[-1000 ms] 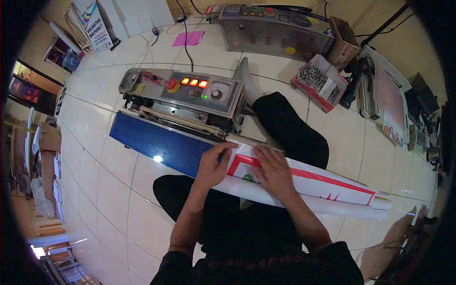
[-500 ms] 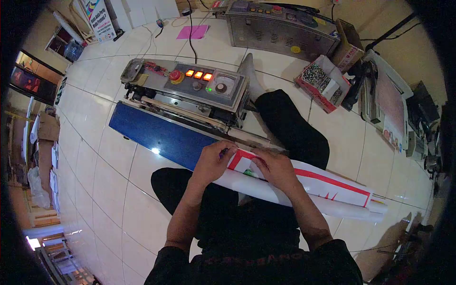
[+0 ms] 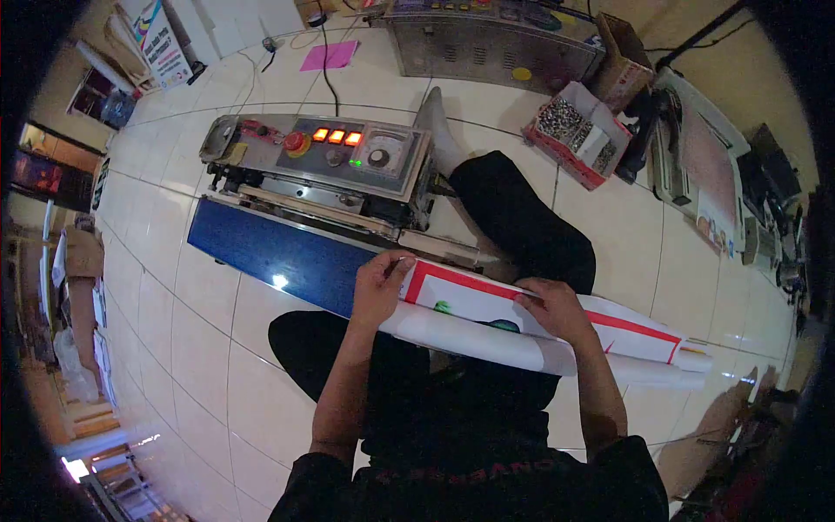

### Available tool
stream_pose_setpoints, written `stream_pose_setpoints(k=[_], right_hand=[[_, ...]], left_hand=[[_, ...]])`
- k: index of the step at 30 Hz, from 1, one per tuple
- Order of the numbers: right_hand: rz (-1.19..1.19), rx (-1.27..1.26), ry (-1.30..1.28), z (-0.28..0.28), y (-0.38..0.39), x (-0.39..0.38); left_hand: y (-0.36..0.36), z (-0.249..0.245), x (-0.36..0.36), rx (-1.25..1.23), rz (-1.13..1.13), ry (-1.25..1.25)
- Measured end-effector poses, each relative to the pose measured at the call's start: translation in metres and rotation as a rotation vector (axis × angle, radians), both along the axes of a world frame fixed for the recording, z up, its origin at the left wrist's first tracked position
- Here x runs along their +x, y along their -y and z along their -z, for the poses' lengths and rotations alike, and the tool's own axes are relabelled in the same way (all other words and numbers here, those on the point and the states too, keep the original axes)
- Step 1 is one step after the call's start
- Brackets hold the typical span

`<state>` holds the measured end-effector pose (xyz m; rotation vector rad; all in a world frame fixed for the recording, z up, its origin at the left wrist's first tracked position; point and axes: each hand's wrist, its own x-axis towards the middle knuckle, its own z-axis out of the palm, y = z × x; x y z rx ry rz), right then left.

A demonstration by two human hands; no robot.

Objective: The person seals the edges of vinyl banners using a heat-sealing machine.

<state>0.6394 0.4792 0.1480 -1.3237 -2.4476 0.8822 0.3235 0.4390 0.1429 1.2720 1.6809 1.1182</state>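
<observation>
A partly rolled white banner (image 3: 474, 332) with a red printed border lies across my lap, its long side running off to the right. At its left end, my left hand (image 3: 378, 287) pinches the upper corner, close to the blue belt (image 3: 278, 248) of a sealing machine. Farther right, the fingers of my right hand (image 3: 554, 306) are closed on the banner's upper edge. Some green print shows between the hands. The sealing machine (image 3: 313, 157) stands just beyond, with a red knob, lit orange switches and a dial on its panel.
A second metal machine (image 3: 496, 43) stands at the back. Beside it sit a red-and-white box (image 3: 578, 135) of small metal pieces and a cardboard box (image 3: 622, 65). A pink sheet (image 3: 330, 56) and a black cable (image 3: 327, 83) lie on the tiled floor (image 3: 174, 287).
My right hand has slid right along the banner's edge, away from my left hand, and more of the red border and green print shows. The whole view has shifted slightly.
</observation>
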Motion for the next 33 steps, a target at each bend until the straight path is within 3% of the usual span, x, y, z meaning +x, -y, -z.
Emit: stream_pose_setpoints(k=[2,12,14,18,21,24,33], right_hand=[[0.059,-0.228,-0.076,-0.006,-0.002,-0.002],[-0.020,-0.393,-0.108,-0.014,-0.009,0.003],[-0.025,-0.460,-0.094,-0.014,-0.010,0.007],[0.001,-0.381,-0.128,0.005,-0.015,0.011],[0.090,-0.467,-0.059,0.008,-0.019,0.013],[0.175,-0.466,-0.110,0.006,-0.016,0.017],[0.110,-0.401,-0.127,0.010,-0.016,0.040]], left_hand=[[-0.003,0.001,0.002,0.023,0.008,-0.074],[-0.005,0.023,0.001,0.079,0.004,0.077],[-0.006,0.015,0.002,-0.044,-0.018,0.116],[-0.008,0.028,0.005,-0.021,-0.025,0.186],[-0.009,0.033,0.007,0.031,-0.004,0.123],[-0.009,0.032,0.013,-0.060,-0.043,0.136],[-0.010,0.048,0.011,-0.069,-0.046,0.146]])
